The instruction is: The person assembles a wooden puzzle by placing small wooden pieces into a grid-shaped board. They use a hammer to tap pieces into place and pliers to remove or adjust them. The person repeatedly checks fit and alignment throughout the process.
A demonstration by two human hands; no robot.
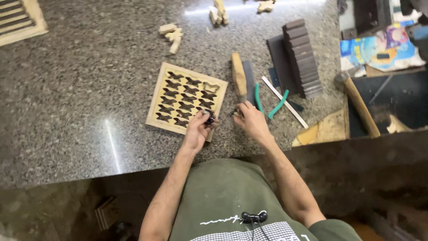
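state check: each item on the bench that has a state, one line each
square wooden panel: flat on the counter, most cells filled with dark inlay pieces, a few near its right side open
left hand: at the panel's near right corner, pinching a small dark piece
right hand: on the counter, fingers on a small dark piece
stack of dark blocks: lined up in a leaning row
hammer: lying flat, untouched
green-handled pliers: handles spread, unheld

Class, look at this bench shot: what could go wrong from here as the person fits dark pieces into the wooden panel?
The small dark piece pinched in the left hand might slip and knock loose the pieces already set in the wooden panel. The panel lies close to the granite counter edge, so a push may slide it off. The right hand works beside the green-handled pliers, which it may bump.
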